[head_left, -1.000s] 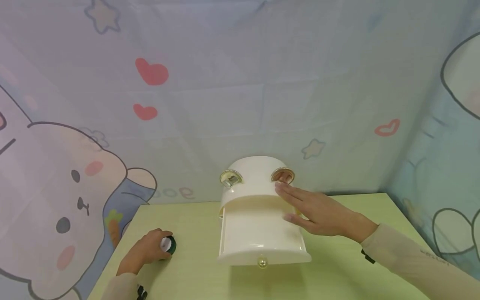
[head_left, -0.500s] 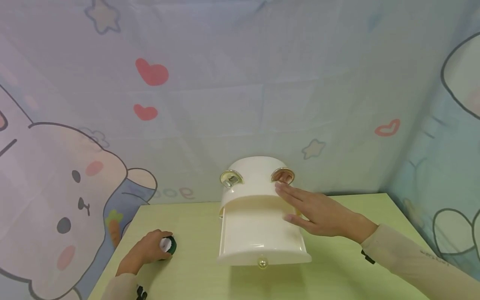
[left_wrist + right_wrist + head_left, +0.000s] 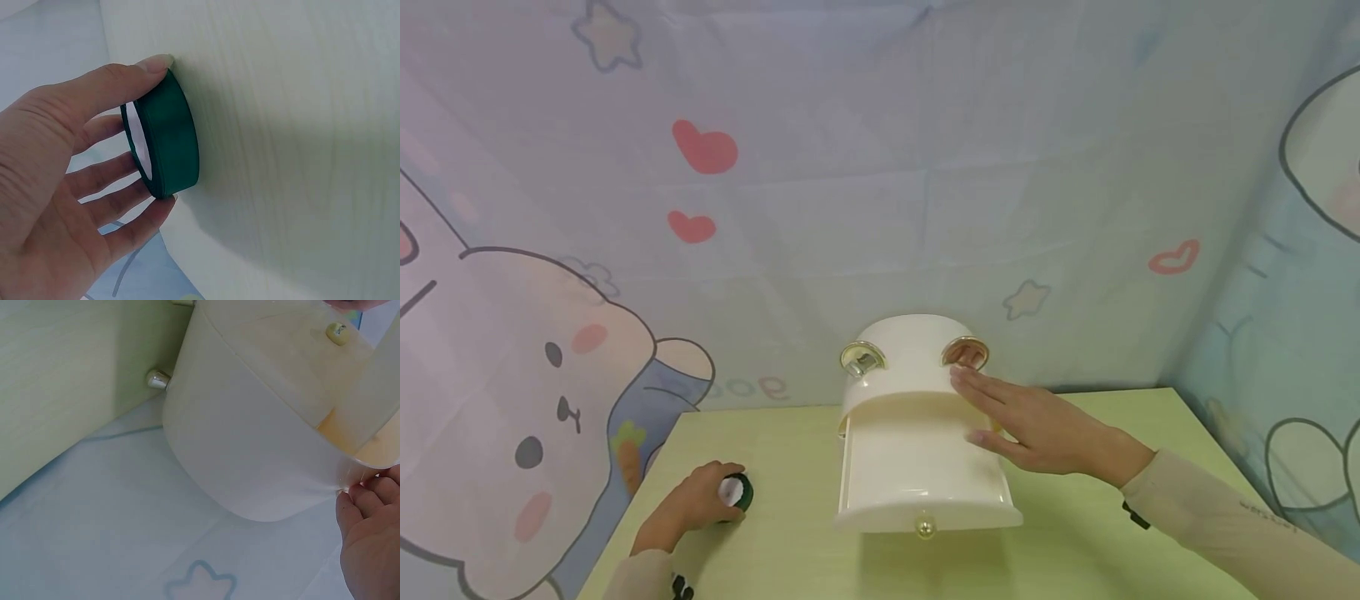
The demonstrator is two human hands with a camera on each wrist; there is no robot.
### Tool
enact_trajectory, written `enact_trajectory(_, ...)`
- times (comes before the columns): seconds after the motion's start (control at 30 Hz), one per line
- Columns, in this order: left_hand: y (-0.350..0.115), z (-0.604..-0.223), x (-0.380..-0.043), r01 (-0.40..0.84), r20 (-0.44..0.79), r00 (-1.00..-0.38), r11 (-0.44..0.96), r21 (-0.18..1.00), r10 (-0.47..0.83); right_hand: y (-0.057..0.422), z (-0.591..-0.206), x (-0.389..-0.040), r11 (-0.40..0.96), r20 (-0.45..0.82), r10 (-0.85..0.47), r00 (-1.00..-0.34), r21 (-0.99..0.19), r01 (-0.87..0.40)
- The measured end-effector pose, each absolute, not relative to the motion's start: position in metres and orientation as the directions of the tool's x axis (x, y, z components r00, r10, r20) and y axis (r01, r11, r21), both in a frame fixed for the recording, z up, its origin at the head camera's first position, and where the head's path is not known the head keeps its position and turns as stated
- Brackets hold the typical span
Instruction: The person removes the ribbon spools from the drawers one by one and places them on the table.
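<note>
My left hand point(image 3: 696, 497) grips a roll of dark green ribbon point(image 3: 174, 134) with a white core, thumb on one side and fingers on the other. The roll stands on edge at the table's left. A glossy white drawer box point(image 3: 917, 350) with a rounded top and two gold-rimmed round fittings stands at mid-table. Its drawer point(image 3: 928, 467), with a gold knob, is pulled out towards me. My right hand point(image 3: 1037, 425) rests on the box's right side, fingers extended near the right fitting. In the right wrist view, fingertips point(image 3: 369, 497) touch the white shell.
The pale green table point(image 3: 797, 450) reaches back to a printed cloth backdrop point(image 3: 850, 167) with hearts, stars and a rabbit. Short gold feet point(image 3: 158, 379) hold the box off the table. A second cloth wall stands at the right.
Nothing has moved apart from a very slight shift of the head view. Both hands keep their places, and the drawer stays out.
</note>
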State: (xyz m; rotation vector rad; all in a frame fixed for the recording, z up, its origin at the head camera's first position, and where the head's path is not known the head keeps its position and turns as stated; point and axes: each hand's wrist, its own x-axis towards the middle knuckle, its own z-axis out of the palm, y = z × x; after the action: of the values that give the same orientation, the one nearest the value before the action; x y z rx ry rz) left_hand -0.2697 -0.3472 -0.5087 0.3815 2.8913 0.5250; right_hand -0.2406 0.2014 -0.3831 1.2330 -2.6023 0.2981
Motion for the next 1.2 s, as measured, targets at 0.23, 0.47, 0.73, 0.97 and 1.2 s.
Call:
enact_trajectory(0.23, -0.343, -0.507, -0.266, 0.212, -0.102, -0.958, 0.904, 0.372, 0.267, 0.202, -0.384, -0.241, 0.622, 0.301, -0.728, -0.616, -0.085, -0.778)
enact_trajectory(0.47, -0.340, -0.500, -0.263, 0.200, -0.088, -0.967, 0.928, 0.315, 0.238, 0.202, -0.384, -0.241, 0.627, 0.295, -0.726, -0.621, -0.089, -0.774)
enact_trajectory(0.73, -0.329, -0.477, -0.252, 0.266, 0.040, -0.964, 0.946, 0.184, 0.263, 0.202, -0.386, -0.243, 0.623, 0.303, -0.729, -0.614, -0.079, -0.779)
enact_trajectory(0.97, -0.315, -0.454, -0.238, 0.290, 0.142, -0.950, 0.953, 0.088, 0.276, 0.202, -0.387, -0.243, 0.619, 0.326, -0.735, -0.595, -0.038, -0.785)
enact_trajectory(1.2, -0.291, -0.427, -0.218, 0.345, 0.234, -0.913, 0.939, 0.006, 0.334, 0.201, -0.387, -0.243, 0.611, 0.339, -0.741, -0.579, -0.016, -0.791)
